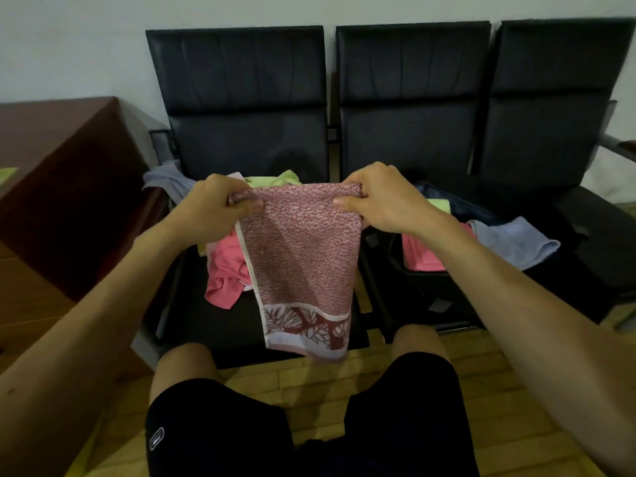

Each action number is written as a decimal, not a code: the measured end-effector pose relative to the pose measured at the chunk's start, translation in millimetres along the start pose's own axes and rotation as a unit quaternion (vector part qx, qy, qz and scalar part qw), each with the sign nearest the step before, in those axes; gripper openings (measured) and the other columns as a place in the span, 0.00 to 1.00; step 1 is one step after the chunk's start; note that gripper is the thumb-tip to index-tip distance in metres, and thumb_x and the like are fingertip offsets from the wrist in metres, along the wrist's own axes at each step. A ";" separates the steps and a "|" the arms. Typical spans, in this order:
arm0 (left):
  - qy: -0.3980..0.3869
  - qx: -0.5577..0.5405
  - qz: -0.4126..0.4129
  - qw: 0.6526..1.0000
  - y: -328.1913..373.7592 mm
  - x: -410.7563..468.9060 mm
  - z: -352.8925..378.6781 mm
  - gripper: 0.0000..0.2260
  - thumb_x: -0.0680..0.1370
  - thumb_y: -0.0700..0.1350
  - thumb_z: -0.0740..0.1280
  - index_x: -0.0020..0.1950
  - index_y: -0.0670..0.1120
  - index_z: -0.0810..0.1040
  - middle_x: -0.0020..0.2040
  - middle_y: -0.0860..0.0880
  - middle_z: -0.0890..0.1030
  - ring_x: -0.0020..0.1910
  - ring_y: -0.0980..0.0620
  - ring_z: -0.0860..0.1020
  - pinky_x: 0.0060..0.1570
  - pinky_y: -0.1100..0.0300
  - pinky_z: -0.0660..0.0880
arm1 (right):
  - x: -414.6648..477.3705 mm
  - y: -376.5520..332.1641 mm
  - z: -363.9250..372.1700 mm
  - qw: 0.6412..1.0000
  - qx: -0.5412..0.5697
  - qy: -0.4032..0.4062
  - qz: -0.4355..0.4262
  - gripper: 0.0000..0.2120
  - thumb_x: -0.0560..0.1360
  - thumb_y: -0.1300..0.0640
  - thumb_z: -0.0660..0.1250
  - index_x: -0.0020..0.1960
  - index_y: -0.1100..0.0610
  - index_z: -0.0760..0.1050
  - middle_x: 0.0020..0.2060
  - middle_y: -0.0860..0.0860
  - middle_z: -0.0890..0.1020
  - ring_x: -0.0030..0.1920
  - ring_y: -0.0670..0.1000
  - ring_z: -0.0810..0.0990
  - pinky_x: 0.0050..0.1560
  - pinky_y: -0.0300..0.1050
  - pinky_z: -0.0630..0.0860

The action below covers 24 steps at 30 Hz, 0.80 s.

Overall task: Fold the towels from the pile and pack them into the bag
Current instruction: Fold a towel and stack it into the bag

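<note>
The person is sitting in front of a row of black chairs and is working on the folding step. The left hand point(218, 204) and the right hand point(382, 197) are each gripping a top corner of a red-and-white patterned towel point(303, 256). On both hands the fingers are curling over the upper edge and the thumb is pressing the cloth from the near side, so each corner is being pinched.

The towel is hanging in the air between the hands, above the front of the left chair seat point(213, 321) and in front of the pile point(227, 266). It is looking doubled already, narrow and long, with a white stripe down its left edge and a leaf-patterned band near the bottom. The cloth is sagging softly and tapering a little under its own weight.

The pile, in pink, green and grey, is lying rumpled on that seat. The dark bag point(423, 287) is sitting open on the next seat, with a green towel point(438, 204) and a pink one point(420, 256) inside and a blue one point(512, 242) draping over its rim.

The next move probably calls for bringing the bottom up to the top to halve the length, then carrying the bundle right to the bag.
</note>
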<state>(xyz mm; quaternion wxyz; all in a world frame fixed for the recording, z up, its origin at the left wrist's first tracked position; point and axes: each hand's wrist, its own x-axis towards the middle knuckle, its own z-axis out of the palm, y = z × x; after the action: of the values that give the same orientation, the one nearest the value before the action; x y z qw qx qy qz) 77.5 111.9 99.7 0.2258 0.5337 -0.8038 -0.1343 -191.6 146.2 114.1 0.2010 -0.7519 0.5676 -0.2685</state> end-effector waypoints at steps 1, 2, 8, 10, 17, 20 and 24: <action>0.002 -0.003 -0.001 1.000 -1.3 -0.4 -1.2 0.10 0.79 0.49 0.69 0.46 0.42 0.81 0.41 0.43 0.83 0.40 0.45 0.81 0.44 0.46 0.77 | 0.8 0.9 -0.4 1.000 0.009 0.002 0.005 0.09 0.77 0.54 0.71 0.54 0.58 0.82 0.41 0.50 0.84 0.41 0.47 0.83 0.51 0.54 0.82; 0.008 -0.014 -0.006 1.000 -1.6 -1.2 -1.8 0.09 0.78 0.49 0.70 0.47 0.43 0.79 0.41 0.44 0.82 0.40 0.46 0.81 0.44 0.46 0.78 | 1.4 3.5 0.0 1.000 0.026 0.003 0.013 0.10 0.76 0.54 0.71 0.55 0.58 0.81 0.42 0.50 0.84 0.41 0.47 0.84 0.51 0.53 0.82; -0.029 -0.272 -0.107 0.956 8.6 -12.7 -4.6 0.15 0.69 0.47 0.75 0.54 0.48 0.80 0.45 0.41 0.85 0.44 0.43 0.85 0.44 0.48 0.83 | 2.5 22.4 5.4 0.990 0.109 0.044 0.074 0.13 0.74 0.54 0.74 0.56 0.55 0.80 0.43 0.52 0.85 0.40 0.49 0.86 0.48 0.53 0.84; -0.089 -0.304 -0.104 0.943 9.1 -12.9 -9.1 0.17 0.67 0.43 0.76 0.56 0.45 0.82 0.48 0.42 0.86 0.47 0.44 0.85 0.46 0.51 0.83 | 1.3 24.1 5.0 0.986 0.137 0.053 0.084 0.10 0.74 0.56 0.74 0.55 0.56 0.81 0.42 0.53 0.86 0.39 0.50 0.86 0.45 0.53 0.84; -0.061 -0.188 -0.061 0.978 3.7 -11.5 -0.4 0.11 0.77 0.41 0.71 0.57 0.52 0.80 0.43 0.44 0.85 0.46 0.42 0.84 0.47 0.51 0.82 | -3.6 19.7 8.1 0.939 0.323 0.030 0.116 0.09 0.76 0.60 0.71 0.56 0.53 0.81 0.47 0.52 0.84 0.48 0.47 0.84 0.44 0.37 0.77; -0.045 -0.177 -0.045 0.982 1.0 -12.8 4.0 0.11 0.79 0.41 0.69 0.52 0.59 0.79 0.42 0.47 0.85 0.44 0.42 0.83 0.47 0.50 0.81 | -8.0 23.3 8.2 0.932 0.342 -0.015 0.114 0.16 0.72 0.64 0.74 0.59 0.57 0.80 0.50 0.52 0.84 0.51 0.47 0.84 0.50 0.38 0.80; -0.062 -0.104 -0.011 0.993 -1.3 -10.5 9.7 0.10 0.81 0.40 0.66 0.55 0.54 0.82 0.36 0.49 0.83 0.32 0.49 0.78 0.32 0.63 0.74 | -11.1 26.7 16.3 0.985 0.148 0.019 0.084 0.25 0.68 0.60 0.79 0.63 0.58 0.78 0.50 0.48 0.83 0.51 0.45 0.82 0.58 0.45 0.79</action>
<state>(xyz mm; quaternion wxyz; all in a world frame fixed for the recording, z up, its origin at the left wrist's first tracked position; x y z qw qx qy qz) 77.0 120.7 88.5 0.2282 0.5070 -0.7919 -0.2525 -203.5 149.6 83.3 0.3213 -0.6581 0.5868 -0.3455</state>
